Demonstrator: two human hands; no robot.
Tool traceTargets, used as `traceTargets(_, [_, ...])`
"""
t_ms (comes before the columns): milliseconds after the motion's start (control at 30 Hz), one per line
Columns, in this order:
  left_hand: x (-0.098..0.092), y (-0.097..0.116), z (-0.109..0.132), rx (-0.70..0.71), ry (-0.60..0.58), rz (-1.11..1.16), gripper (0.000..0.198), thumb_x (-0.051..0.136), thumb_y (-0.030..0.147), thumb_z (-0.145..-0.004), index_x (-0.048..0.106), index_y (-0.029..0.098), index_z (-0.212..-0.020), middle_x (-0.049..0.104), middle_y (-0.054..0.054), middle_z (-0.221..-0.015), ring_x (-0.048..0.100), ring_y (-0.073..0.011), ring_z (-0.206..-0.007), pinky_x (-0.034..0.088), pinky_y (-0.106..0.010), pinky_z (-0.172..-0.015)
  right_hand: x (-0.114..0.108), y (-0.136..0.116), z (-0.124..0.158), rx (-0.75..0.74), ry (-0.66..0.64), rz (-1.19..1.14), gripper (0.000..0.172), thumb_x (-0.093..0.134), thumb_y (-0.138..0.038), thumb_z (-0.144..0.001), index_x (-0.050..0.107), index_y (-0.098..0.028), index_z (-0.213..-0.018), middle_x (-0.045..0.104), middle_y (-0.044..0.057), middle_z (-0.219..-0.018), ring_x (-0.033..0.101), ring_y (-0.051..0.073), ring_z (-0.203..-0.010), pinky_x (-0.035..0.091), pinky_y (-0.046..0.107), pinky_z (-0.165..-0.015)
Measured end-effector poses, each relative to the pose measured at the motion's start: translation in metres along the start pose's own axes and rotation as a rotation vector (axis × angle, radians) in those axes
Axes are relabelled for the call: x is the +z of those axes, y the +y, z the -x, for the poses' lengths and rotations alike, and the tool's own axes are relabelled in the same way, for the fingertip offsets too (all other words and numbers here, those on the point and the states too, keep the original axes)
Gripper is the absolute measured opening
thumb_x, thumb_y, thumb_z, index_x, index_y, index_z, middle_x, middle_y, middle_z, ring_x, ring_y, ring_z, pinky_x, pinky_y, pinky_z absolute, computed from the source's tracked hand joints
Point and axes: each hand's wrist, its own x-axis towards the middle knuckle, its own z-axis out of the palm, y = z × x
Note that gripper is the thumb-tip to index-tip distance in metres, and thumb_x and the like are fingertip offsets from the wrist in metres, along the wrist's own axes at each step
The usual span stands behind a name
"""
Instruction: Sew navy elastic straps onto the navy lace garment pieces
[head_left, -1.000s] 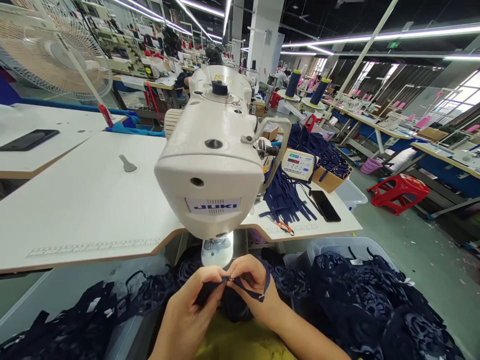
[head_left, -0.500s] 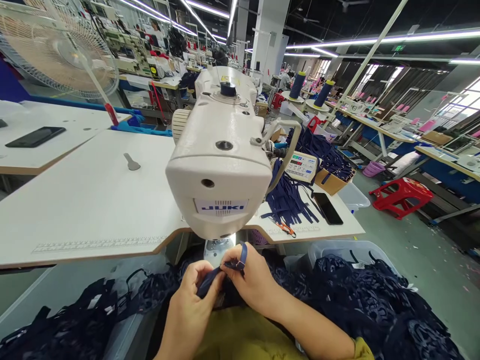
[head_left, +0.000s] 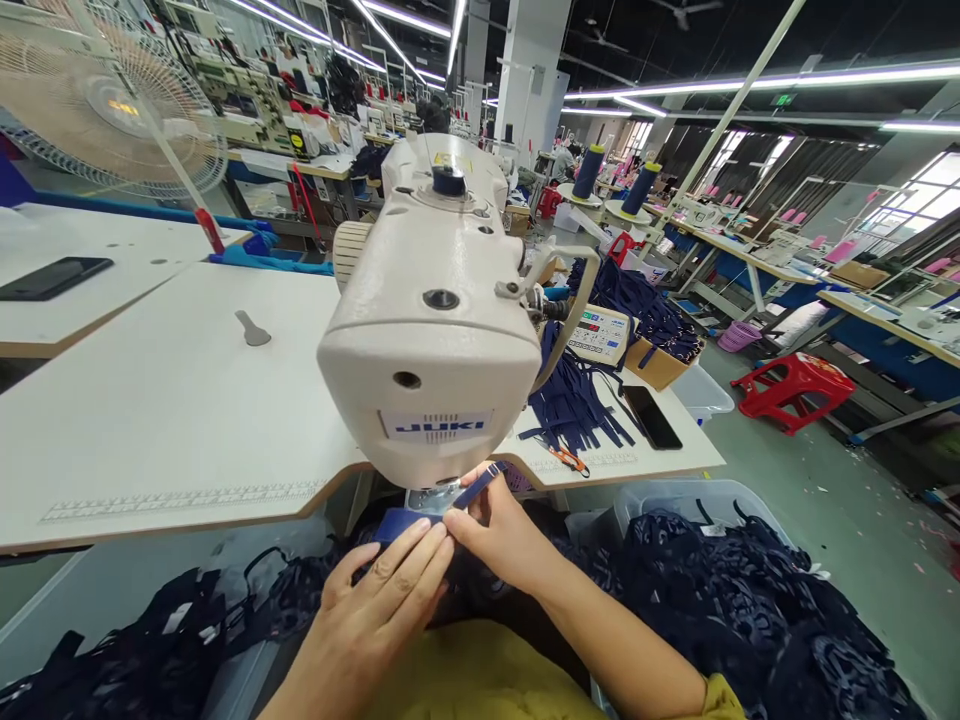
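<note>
A white JUKI sewing machine stands in front of me on a white table. Under its head, my left hand lies with fingers stretched flat on a navy strap. My right hand pinches the strap's other end, which pokes up to the right of the needle area. Dark navy lace garments lie heaped around both hands and across my lap.
Loose navy strips, orange snips, a black phone and a control panel lie on the table's right part. A fan stands far left beside another phone. A red stool stands in the aisle.
Both hands moved forward and up from my lap to the needle area under the machine head. My left hand's fingers went from pinching the strap to lying flat on it.
</note>
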Motion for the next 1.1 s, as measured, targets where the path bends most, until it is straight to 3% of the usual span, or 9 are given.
traceTargets(133, [0.004,0.0,-0.004,-0.063,-0.006,0.029,0.039,0.053,0.021,-0.086,0.053,0.023,-0.125,0.068,0.0,-0.118,0.064,-0.0151,-0.107,0.035,-0.028,-0.098,-0.006,0.008,-0.007,0.015,-0.045,-0.125,0.021,0.058,-0.021,-0.082,0.045,-0.02,-0.098,0.052,-0.002,-0.082,0.052,0.012,-0.073,0.047,0.027,-0.072])
traceTargets(267, [0.006,0.003,-0.013,-0.136,-0.014,0.035,0.042,0.051,0.023,-0.087,0.05,0.027,-0.129,0.067,0.0,-0.119,0.063,-0.0151,-0.107,0.038,-0.027,-0.092,-0.012,0.01,-0.02,-0.078,0.049,0.031,0.006,0.051,-0.026,-0.088,0.052,-0.02,-0.091,0.055,-0.001,-0.078,0.054,0.013,-0.071,0.048,0.028,-0.073])
traceTargets(400, [0.006,0.006,-0.022,-0.167,0.043,-0.056,0.034,0.051,0.025,-0.088,0.057,0.026,-0.122,0.068,0.0,-0.116,0.065,-0.0157,-0.102,0.035,-0.03,-0.084,-0.013,0.002,-0.037,-0.108,0.085,0.178,0.002,0.053,-0.02,-0.082,0.054,-0.019,-0.082,0.052,-0.004,-0.065,0.051,0.012,-0.06,0.047,0.027,-0.068])
traceTargets(500, [0.006,0.007,-0.023,-0.192,0.047,-0.102,0.033,0.052,0.028,-0.088,0.058,0.023,-0.121,0.068,-0.002,-0.116,0.065,-0.0172,-0.101,0.034,-0.031,-0.083,-0.011,-0.003,-0.047,-0.176,0.063,0.246,0.008,0.051,-0.014,-0.079,0.057,-0.019,-0.077,0.052,-0.004,-0.06,0.051,0.013,-0.058,0.047,0.026,-0.065])
traceTargets(667, [0.008,0.008,-0.023,-0.223,0.025,-0.11,0.037,0.051,0.033,-0.089,0.057,0.02,-0.123,0.067,-0.006,-0.118,0.063,-0.0199,-0.105,0.034,-0.032,-0.085,-0.008,0.005,-0.058,-0.212,0.059,0.284,0.013,0.049,-0.016,-0.082,0.061,-0.019,-0.085,0.054,-0.003,-0.057,0.053,0.015,-0.058,0.046,0.027,-0.062])
traceTargets(967, [0.008,0.009,-0.029,-0.255,0.074,-0.116,0.035,0.055,0.029,-0.085,0.059,0.023,-0.12,0.069,-0.003,-0.114,0.064,-0.0185,-0.1,0.032,-0.032,-0.084,-0.006,0.015,-0.061,-0.235,0.056,0.351,0.023,0.047,-0.014,-0.085,0.063,-0.02,-0.1,0.062,0.001,-0.072,0.057,0.018,-0.074,0.046,0.031,-0.075])
traceTargets(1100, [0.011,0.013,-0.03,-0.31,0.1,-0.067,0.034,0.054,0.027,-0.087,0.059,0.026,-0.12,0.069,-0.001,-0.112,0.064,-0.0167,-0.1,0.03,-0.031,-0.088,-0.006,0.016,-0.062,-0.255,0.051,0.348,0.024,0.046,-0.012,-0.085,0.063,-0.019,-0.101,0.061,0.001,-0.071,0.055,0.017,-0.073,0.045,0.03,-0.074])
